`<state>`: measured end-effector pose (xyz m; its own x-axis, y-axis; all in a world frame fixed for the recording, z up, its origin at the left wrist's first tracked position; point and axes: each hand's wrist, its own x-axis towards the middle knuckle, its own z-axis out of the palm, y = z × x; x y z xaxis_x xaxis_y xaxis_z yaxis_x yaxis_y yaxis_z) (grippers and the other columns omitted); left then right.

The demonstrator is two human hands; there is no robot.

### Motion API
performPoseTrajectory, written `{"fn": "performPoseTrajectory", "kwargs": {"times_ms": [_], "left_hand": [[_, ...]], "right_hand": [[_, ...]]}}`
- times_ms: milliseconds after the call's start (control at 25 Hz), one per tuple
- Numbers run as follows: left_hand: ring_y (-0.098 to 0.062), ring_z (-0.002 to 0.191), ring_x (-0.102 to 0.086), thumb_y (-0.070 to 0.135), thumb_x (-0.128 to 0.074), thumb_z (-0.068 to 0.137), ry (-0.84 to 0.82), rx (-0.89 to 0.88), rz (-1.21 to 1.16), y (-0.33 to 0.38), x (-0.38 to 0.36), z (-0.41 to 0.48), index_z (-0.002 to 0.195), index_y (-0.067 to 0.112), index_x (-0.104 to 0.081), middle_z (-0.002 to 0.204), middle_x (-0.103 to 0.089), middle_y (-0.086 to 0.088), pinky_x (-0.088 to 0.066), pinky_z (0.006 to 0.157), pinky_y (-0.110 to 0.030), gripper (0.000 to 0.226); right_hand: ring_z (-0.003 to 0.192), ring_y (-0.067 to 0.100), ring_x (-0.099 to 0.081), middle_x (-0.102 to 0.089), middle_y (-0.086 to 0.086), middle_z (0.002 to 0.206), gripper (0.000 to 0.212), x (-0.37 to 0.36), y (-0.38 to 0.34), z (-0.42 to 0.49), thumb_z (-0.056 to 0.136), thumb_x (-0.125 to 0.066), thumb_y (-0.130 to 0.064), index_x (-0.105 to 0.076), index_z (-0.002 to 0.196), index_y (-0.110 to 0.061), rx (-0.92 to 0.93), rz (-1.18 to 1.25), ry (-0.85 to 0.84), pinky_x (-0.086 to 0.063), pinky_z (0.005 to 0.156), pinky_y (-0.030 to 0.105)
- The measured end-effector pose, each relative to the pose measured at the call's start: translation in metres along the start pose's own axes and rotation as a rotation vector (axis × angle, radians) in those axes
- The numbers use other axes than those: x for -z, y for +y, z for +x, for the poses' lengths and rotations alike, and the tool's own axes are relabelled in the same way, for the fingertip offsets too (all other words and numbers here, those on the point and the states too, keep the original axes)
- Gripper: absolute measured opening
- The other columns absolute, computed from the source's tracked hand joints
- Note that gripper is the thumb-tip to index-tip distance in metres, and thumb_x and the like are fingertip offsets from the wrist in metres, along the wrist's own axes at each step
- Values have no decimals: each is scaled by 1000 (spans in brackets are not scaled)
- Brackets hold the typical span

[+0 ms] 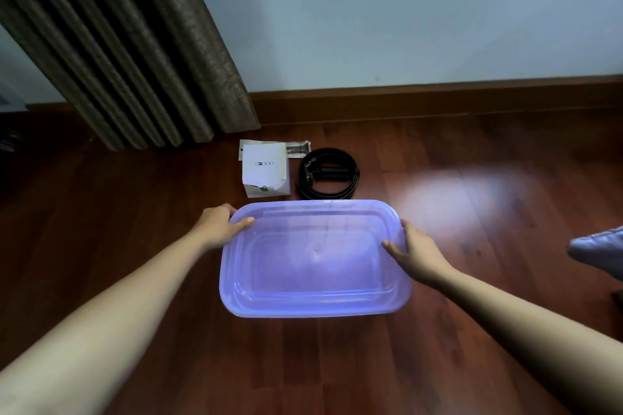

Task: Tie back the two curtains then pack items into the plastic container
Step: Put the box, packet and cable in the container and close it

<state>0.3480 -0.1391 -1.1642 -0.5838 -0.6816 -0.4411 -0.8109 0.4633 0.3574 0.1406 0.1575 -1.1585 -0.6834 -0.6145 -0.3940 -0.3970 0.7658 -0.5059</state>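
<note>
Lidded purple container (315,259) between hands (219,226) (416,254)

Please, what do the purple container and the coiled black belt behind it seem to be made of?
Container: translucent purple plastic, smooth, slightly glossy; moulded ridges show through its top. Belt: probably leather or an imitation, black with a dull sheen; it coils in flat bands.

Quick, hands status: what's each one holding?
Left hand: grips the plastic container at its far left corner.
Right hand: grips its right edge.
</note>
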Motion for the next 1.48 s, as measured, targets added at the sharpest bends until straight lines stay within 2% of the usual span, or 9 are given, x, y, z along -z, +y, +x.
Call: {"fn": "performPoseTrajectory", "kwargs": {"times_ms": [480, 760, 920, 1120, 1240, 1320, 1400, 1440, 1480], "left_hand": [[-26, 79, -53, 53, -56, 85, -62, 19, 98, 7, 10, -1, 93, 4, -62, 89, -61, -13, -37, 66, -33, 50], [-31, 89, -58, 49, -59, 85, -19, 21, 59, 12, 14, -5, 100, 3, -60, 98, -62, -16, -41, 68, -32, 49], [-31, 82, -56, 40, -53, 92, 19, 10, 42, 16, 12, -9, 90, 2, -61, 95, -64, -19, -37, 64, -29, 39], [-33, 84, -64, 29, -47, 96, 266, 114, -166, 12, 22, -16, 84, 3, -69, 80, -69, -17, -43, 75, -31, 37], [-29, 84, -65, 37, -51, 93, 329, 84, -140, 14, 29, -15, 83, 7, -71, 79, -69, -14, -45, 75, -31, 37], [-18, 67, -69, 36, -53, 92, 368, 80, -376, 23, 33, -10, 73, 9, -69, 70, -68, -11, -52, 72, -29, 37], [-8, 61, -67, 34, -52, 93, 364, 92, -786, 40, 35, -8, 82, 6, -69, 74, -66, -6, -57, 71, -27, 34], [-13, 74, -69, 35, -51, 93, 380, 65, -826, 48, 33, -9, 94, 5, -68, 83, -67, -6, -57, 78, -30, 34], [-22, 91, -67, 37, -50, 93, 409, 6, -686, 57, 31, -12, 107, 7, -65, 94, -68, -7, -52, 86, -32, 36]], "right_hand": [[116, 37, -52, -53, 19, 129, 50, -4, -4, 6, 92, -54, -28, -37, 131, -3, -80, -4, -6, -44, 91, 41], [113, 38, -52, -53, 20, 127, 45, -4, -11, 6, 92, -54, -22, -38, 128, 0, -143, 36, 5, -44, 89, 39], [103, 32, -56, -54, 17, 117, 36, -5, -11, 5, 84, -59, -19, -47, 113, -2, -132, 225, 89, -48, 86, 39], [94, 29, -55, -55, 6, 95, 29, -4, -23, -9, 93, -47, -32, -43, 105, -5, -159, 462, 333, -37, 76, 31], [82, 24, -55, -56, 1, 94, 28, 7, -25, -9, 93, -50, -29, -42, 114, -12, -135, 578, 389, -37, 73, 28], [59, 16, -53, -58, 3, 101, 32, 24, -16, 0, 92, -55, -23, -48, 123, -16, -154, 743, 367, -39, 61, 24], [37, 5, -41, -60, -1, 96, 19, 45, -2, 8, 90, -55, -16, -59, 109, -20, -194, 992, 295, -30, 41, 15], [32, 2, -37, -61, -4, 92, 13, 53, 9, 14, 91, -53, -13, -61, 99, -19, -218, 1117, 307, -25, 36, 11], [31, 0, -36, -61, -7, 89, 12, 60, 20, 17, 92, -51, -12, -60, 92, -20, -243, 1235, 349, -24, 35, 9]]}}
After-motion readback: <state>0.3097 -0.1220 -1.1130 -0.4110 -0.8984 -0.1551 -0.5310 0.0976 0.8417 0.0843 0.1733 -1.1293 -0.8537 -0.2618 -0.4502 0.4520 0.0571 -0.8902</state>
